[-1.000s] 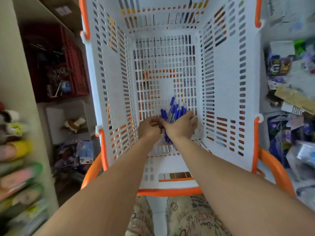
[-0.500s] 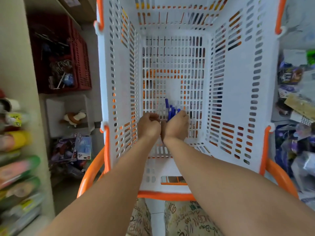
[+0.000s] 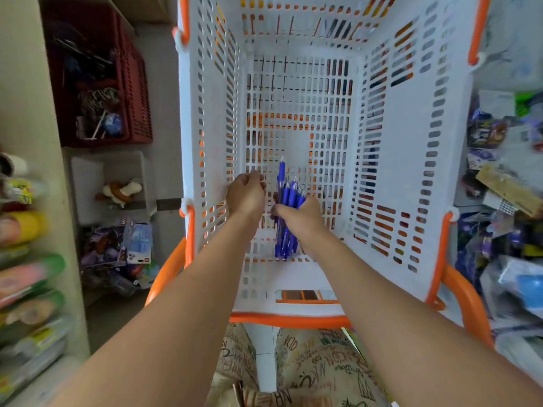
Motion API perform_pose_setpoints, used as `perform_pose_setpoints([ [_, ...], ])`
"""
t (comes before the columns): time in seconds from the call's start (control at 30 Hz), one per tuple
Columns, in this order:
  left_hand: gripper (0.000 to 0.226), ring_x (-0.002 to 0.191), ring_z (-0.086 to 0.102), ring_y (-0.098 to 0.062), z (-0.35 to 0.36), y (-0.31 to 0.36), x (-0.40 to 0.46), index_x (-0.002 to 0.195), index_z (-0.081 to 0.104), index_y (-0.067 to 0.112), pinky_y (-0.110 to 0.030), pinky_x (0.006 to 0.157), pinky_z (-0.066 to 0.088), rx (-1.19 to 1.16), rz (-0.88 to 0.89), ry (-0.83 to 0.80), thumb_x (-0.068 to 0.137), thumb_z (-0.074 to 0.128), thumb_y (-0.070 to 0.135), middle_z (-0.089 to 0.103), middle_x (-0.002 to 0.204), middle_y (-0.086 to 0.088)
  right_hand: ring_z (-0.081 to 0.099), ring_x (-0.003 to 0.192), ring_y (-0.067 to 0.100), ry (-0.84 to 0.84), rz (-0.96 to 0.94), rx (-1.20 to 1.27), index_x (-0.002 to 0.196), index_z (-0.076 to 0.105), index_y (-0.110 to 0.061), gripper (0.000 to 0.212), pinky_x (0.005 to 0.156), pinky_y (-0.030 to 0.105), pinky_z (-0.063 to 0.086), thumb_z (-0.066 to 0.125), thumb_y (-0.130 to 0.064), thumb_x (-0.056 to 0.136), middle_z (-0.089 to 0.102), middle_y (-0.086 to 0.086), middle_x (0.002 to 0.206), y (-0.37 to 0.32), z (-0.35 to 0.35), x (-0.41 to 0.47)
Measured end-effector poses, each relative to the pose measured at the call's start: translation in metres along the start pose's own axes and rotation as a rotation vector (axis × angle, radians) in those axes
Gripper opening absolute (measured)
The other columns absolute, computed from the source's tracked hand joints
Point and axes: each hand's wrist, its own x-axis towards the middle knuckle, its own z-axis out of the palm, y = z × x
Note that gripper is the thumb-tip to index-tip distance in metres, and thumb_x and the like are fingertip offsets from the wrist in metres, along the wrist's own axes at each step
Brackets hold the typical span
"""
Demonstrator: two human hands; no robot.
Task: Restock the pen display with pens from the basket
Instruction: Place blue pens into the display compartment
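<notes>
The left hand (image 3: 246,195) has drawn away from the bundle it was pressed against a moment ago and now hovers apart, fingers curled on nothing I can see. The right hand (image 3: 299,217) grips the bunch of slim blue pens (image 3: 286,212), tips fanning upward, low inside the white slotted plastic basket (image 3: 411,171) with its smooth orange handles (image 3: 467,292).

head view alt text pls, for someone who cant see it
Seen from above, the right hand grips a bundle of blue pens inside a white slotted basket with orange handles. The left hand, fingers curled, is just left of the bundle and seems to hold nothing. Cluttered shelves flank the basket.
</notes>
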Motion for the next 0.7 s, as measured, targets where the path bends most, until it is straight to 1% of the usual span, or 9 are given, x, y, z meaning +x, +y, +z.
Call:
perform_pose_setpoints([
  [0.1, 0.030, 0.086, 0.065, -0.021, -0.003, 0.002, -0.008, 0.103, 0.067, 0.012, -0.033, 0.078, 0.051, 0.083, -0.047, -0.076, 0.102, 0.047, 0.034, 0.070, 0.095, -0.003, 0.068, 0.076, 0.026, -0.010, 0.085, 0.024, 0.089, 0.066, -0.011, 0.011, 0.077, 0.040, 0.059, 0.072, -0.003, 0.084, 0.068, 0.012, 0.081, 0.012, 0.000, -0.011],
  [0.17, 0.035, 0.094, 0.068, -0.024, -0.004, 0.005, -0.012, 0.106, 0.067, 0.014, -0.039, 0.089, 0.055, 0.127, -0.050, -0.212, 0.099, 0.050, 0.043, 0.072, 0.100, -0.004, 0.067, 0.075, 0.027, -0.041, 0.050, 0.074, 0.091, 0.067, -0.008, 0.014, 0.078, 0.043, 0.059, 0.071, 0.002, 0.082, 0.066, 0.013, 0.079, 0.006, -0.005, -0.011],
  [0.23, 0.035, 0.099, 0.069, -0.026, -0.004, 0.011, -0.019, 0.110, 0.068, 0.019, -0.043, 0.092, 0.056, 0.079, -0.037, -0.331, 0.096, 0.054, 0.048, 0.072, 0.101, -0.004, 0.068, 0.074, 0.030, -0.124, 0.038, 0.092, 0.093, 0.069, -0.004, 0.018, 0.080, 0.047, 0.060, 0.071, 0.007, 0.080, 0.068, 0.014, 0.076, 0.002, -0.010, -0.011],
  [0.3, 0.029, 0.102, 0.069, -0.024, -0.003, 0.018, -0.026, 0.110, 0.068, 0.023, -0.041, 0.092, 0.056, -0.026, -0.023, -0.386, 0.098, 0.053, 0.046, 0.074, 0.102, 0.000, 0.069, 0.076, 0.031, -0.185, 0.039, 0.019, 0.096, 0.070, -0.003, 0.022, 0.082, 0.047, 0.060, 0.073, 0.009, 0.078, 0.070, 0.013, 0.077, 0.002, -0.013, -0.017],
  [0.37, 0.034, 0.104, 0.069, -0.021, 0.000, 0.024, -0.030, 0.106, 0.071, 0.021, -0.037, 0.089, 0.057, -0.091, -0.024, -0.410, 0.104, 0.043, 0.039, 0.076, 0.105, 0.002, 0.070, 0.079, 0.028, -0.206, 0.047, -0.041, 0.097, 0.070, -0.005, 0.027, 0.081, 0.044, 0.059, 0.075, 0.010, 0.075, 0.070, 0.011, 0.079, 0.008, -0.013, -0.024],
  [0.47, 0.036, 0.109, 0.066, -0.023, 0.004, 0.023, -0.034, 0.112, 0.070, 0.016, -0.025, 0.077, 0.057, -0.005, 0.013, -0.417, 0.106, 0.036, 0.020, 0.075, 0.109, 0.000, 0.067, 0.074, 0.023, -0.178, 0.062, -0.020, 0.089, 0.070, -0.009, 0.026, 0.074, 0.037, 0.056, 0.075, 0.012, 0.074, 0.069, 0.010, 0.076, 0.014, -0.014, -0.030],
  [0.53, 0.036, 0.118, 0.060, -0.026, 0.003, 0.019, -0.038, 0.128, 0.062, 0.017, -0.023, 0.080, 0.053, 0.095, 0.049, -0.443, 0.108, 0.032, 0.015, 0.067, 0.123, -0.001, 0.066, 0.071, 0.020, -0.170, 0.066, -0.022, 0.086, 0.068, -0.011, 0.026, 0.071, 0.034, 0.054, 0.075, 0.011, 0.076, 0.068, 0.007, 0.075, 0.013, -0.015, -0.033],
  [0.6, 0.040, 0.117, 0.055, -0.019, 0.000, 0.017, -0.045, 0.143, 0.050, 0.023, -0.025, 0.088, 0.048, 0.179, 0.075, -0.456, 0.109, 0.030, 0.018, 0.053, 0.137, 0.000, 0.066, 0.074, 0.020, -0.173, 0.076, -0.031, 0.089, 0.068, -0.011, 0.024, 0.070, 0.032, 0.051, 0.075, 0.008, 0.077, 0.069, 0.007, 0.077, 0.012, -0.015, -0.036],
  [0.7, 0.051, 0.123, 0.053, -0.022, -0.002, 0.016, -0.055, 0.157, 0.024, 0.029, -0.037, 0.102, 0.045, 0.068, 0.023, -0.411, 0.107, 0.037, 0.030, 0.040, 0.152, -0.006, 0.068, 0.079, 0.023, -0.159, 0.072, -0.034, 0.095, 0.069, -0.009, 0.025, 0.074, 0.034, 0.053, 0.075, 0.006, 0.077, 0.070, 0.011, 0.084, 0.010, -0.016, -0.042],
])
